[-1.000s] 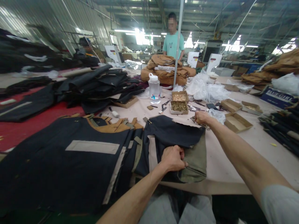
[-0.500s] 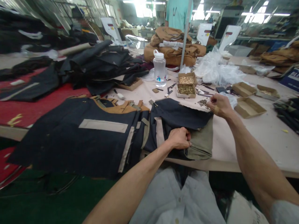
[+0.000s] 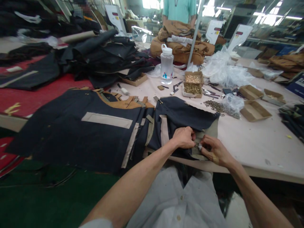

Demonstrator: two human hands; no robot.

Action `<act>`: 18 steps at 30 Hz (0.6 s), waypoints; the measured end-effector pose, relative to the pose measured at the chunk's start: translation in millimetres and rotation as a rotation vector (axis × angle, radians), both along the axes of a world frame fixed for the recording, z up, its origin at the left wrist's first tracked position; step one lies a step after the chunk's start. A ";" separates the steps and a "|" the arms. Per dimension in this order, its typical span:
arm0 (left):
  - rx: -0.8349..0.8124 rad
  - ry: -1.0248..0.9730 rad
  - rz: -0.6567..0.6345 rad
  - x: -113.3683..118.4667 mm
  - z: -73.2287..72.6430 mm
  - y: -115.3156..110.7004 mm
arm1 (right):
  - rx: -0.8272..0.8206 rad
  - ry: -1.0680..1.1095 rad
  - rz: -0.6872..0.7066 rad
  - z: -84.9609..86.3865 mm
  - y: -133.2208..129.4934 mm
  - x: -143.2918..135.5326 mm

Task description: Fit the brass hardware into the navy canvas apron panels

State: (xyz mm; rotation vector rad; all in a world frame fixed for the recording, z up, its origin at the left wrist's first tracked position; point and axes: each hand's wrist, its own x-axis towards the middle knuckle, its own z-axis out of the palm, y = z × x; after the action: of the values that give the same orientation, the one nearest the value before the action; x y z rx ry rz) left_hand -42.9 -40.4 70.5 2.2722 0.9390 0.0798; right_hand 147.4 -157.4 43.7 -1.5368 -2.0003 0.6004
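Dark garment (image 3: 182,110) in left hand (image 3: 184,137); bottle print (image 3: 167,75) illegible.

A navy garment piece (image 3: 182,110), bearing a beige strip (image 3: 164,129) and showing olive cloth (image 3: 213,129) at right, lay folded and creased along the near edge of the tabletop (image 3: 249,142).

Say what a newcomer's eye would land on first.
Probably the big dark cloth panel with a beige strip, spread across the near left. Then the left hand and right hand, close together at the folded dark cloth, near centre. Behind them, a clear bottle stands upright, left of small gold-coloured pieces in boxes.
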 end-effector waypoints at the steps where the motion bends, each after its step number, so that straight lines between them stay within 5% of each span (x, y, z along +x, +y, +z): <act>1: 0.006 -0.006 -0.002 -0.3 -0.5 0.0 | -0.003 0.004 -0.013 -0.1 -1.0 -1.0; 7: 0.030 -0.037 -0.004 -0.9 -5.4 0.6 | -0.075 0.102 -0.090 2.1 -0.5 -4.3; 12: 0.028 -0.033 -0.010 -0.6 -6.8 0.5 | -0.313 0.173 -0.181 3.9 14.6 5.1; 18: 0.033 -0.054 -0.004 -0.8 -10.0 2.2 | -0.577 0.186 -0.071 13.5 37.6 14.0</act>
State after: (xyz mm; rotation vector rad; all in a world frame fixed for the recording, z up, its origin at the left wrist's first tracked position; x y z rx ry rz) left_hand -43.7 -38.3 60.5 2.2903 0.9104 0.1554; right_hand 161.3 -119.8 57.3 -1.7784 -1.7037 1.3232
